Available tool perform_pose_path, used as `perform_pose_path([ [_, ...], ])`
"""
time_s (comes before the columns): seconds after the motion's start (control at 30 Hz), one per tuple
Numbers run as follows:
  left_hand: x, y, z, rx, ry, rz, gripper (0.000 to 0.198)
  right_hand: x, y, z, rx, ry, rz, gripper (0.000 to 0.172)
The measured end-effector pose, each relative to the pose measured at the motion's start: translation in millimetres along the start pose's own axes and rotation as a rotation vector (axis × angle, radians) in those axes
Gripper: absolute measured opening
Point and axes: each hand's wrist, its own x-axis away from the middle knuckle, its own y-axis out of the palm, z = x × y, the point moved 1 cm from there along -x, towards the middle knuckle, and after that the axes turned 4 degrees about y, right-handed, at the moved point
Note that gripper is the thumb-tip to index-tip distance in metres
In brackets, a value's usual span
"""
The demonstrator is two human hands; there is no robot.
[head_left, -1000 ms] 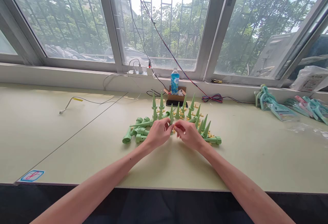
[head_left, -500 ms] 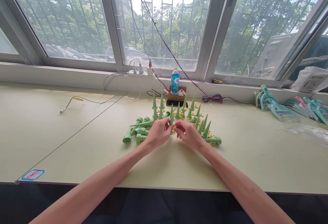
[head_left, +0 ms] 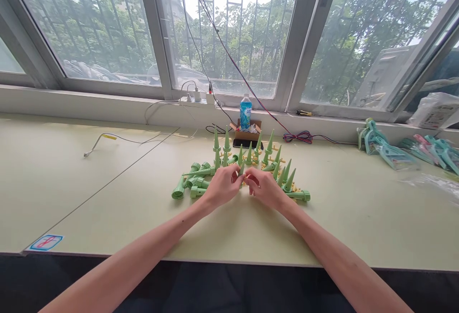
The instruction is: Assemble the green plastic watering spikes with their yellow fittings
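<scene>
My left hand (head_left: 224,185) is closed around a green plastic watering spike (head_left: 242,167), whose pointed tip sticks up between the two hands. Against its side my right hand (head_left: 263,186) is closed in a pinch, fingertips meeting those of the left. A small yellow bit shows at the pinch, mostly hidden by fingers. Several green spikes (head_left: 269,143) stand upright behind and to the right of the hands. Others lie on their sides in a loose heap (head_left: 196,182) by my left hand. Small yellow valve pieces (head_left: 281,161) are scattered among the standing spikes.
Behind the spikes are a dark phone (head_left: 247,144), a small cardboard box (head_left: 246,135) and a blue-labelled bottle (head_left: 245,113). A coiled cable (head_left: 298,137) lies by the sill. Bagged teal items (head_left: 389,150) rest at the right. A white cable (head_left: 95,145) crosses the left tabletop.
The spike in my left hand has shifted slightly to the right, its tip leaning a little that way. My right fingertips have closed in against it.
</scene>
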Motion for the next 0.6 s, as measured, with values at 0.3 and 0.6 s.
perform_pose_path([
  [0.3, -0.4, -0.1, 0.7, -0.004, 0.018, -0.011, 0.022, -0.5, -0.4, -1.2, 0.040, 0.009, -0.002, 0.015],
  [0.6, -0.5, 0.0, 0.1, -0.004, 0.003, -0.025, 0.023, 0.1, -0.8, -2.2, 0.055, 0.007, -0.010, 0.015],
])
